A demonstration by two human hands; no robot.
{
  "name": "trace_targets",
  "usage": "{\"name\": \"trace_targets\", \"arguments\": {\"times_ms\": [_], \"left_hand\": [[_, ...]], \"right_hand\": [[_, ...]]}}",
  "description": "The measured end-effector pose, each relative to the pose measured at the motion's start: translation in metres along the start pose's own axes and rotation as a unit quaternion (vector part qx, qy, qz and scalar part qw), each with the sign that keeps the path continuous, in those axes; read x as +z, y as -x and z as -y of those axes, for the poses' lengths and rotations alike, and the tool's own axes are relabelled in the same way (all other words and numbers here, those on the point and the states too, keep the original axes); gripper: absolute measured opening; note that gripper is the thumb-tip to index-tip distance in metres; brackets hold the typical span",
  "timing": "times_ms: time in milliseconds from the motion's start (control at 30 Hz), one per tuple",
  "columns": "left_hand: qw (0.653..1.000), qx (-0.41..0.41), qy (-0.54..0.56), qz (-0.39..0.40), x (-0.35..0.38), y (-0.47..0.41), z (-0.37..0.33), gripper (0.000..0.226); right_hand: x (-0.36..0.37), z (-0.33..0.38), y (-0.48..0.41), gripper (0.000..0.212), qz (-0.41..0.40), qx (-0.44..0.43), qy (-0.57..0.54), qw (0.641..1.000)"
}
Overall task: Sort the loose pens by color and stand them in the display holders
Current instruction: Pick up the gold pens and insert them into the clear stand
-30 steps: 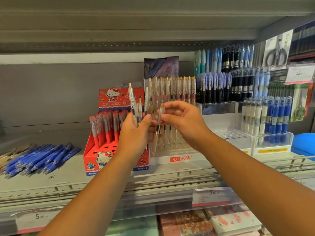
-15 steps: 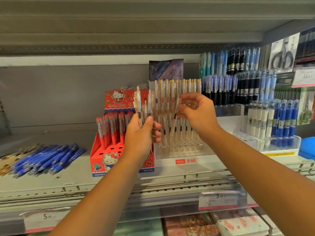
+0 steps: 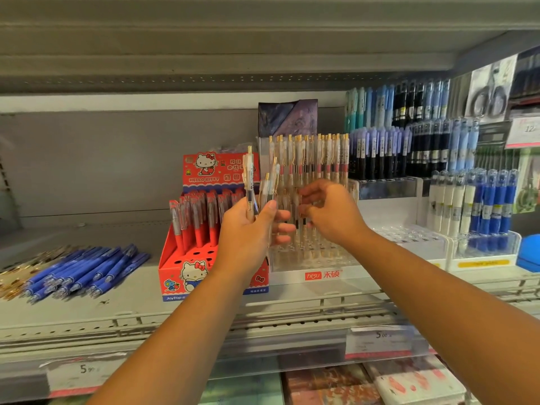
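Note:
My left hand (image 3: pixel 248 232) grips a small bunch of clear pens with gold clips (image 3: pixel 253 185), held upright in front of the red Hello Kitty box (image 3: pixel 181 276). My right hand (image 3: pixel 333 217) reaches into the clear tiered holder (image 3: pixel 315 260), its fingers pinching a clear pen (image 3: pixel 297 222) that stands low among the rows there. Several matching clear pens (image 3: pixel 318 159) fill the holder's back rows. Red pens (image 3: pixel 193 220) stand in the red box. Loose blue pens (image 3: pixel 84 270) lie in a heap on the shelf at the left.
More loose gold-clipped pens (image 3: pixel 11 276) lie at the far left edge. Racks of blue and black pens (image 3: pixel 409 141) and a white holder with white and blue pens (image 3: pixel 479 206) stand to the right. A shelf rail with price tags (image 3: pixel 380 337) runs along the front.
My right hand has moved down from the tops of the standing pens, lowering its clear pen into the holder's front rows. My left hand has stayed about where it was with its bunch.

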State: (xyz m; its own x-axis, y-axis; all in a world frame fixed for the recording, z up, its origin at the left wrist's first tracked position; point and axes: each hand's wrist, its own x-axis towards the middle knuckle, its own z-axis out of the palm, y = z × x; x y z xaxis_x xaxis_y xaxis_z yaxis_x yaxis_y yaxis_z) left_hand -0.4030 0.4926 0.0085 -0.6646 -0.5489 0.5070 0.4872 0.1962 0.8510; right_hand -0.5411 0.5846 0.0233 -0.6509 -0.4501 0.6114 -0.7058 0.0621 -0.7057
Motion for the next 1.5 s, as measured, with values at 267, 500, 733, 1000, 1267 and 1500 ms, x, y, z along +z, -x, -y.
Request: {"name": "trace_targets", "arguments": {"times_ms": [267, 500, 733, 1000, 1267, 1500], "left_hand": [[1.000, -0.007, -0.007, 0.009, -0.001, 0.001, 0.000, 0.013], [0.999, -0.003, 0.003, 0.036, -0.002, 0.002, 0.000, 0.013], [0.997, -0.006, -0.002, 0.074, -0.001, 0.002, 0.002, 0.018], [0.996, -0.013, 0.000, 0.088, -0.001, 0.001, 0.006, 0.017], [0.999, 0.005, 0.030, 0.019, -0.002, -0.004, 0.007, 0.013], [0.998, 0.052, -0.019, 0.002, -0.005, -0.004, 0.008, 0.013]], "right_hand": [[0.000, 0.002, 0.003, 0.025, -0.006, -0.040, 0.088, 0.995], [-0.001, 0.019, 0.011, 0.023, -0.070, -0.060, 0.000, 0.996], [0.002, 0.039, 0.015, 0.018, 0.020, 0.013, -0.234, 0.972], [-0.002, 0.038, 0.022, 0.028, 0.019, 0.013, -0.256, 0.966], [-0.016, 0.034, 0.012, 0.029, -0.045, 0.007, -0.261, 0.964], [-0.031, 0.022, 0.000, 0.030, -0.110, -0.014, -0.201, 0.973]]}}
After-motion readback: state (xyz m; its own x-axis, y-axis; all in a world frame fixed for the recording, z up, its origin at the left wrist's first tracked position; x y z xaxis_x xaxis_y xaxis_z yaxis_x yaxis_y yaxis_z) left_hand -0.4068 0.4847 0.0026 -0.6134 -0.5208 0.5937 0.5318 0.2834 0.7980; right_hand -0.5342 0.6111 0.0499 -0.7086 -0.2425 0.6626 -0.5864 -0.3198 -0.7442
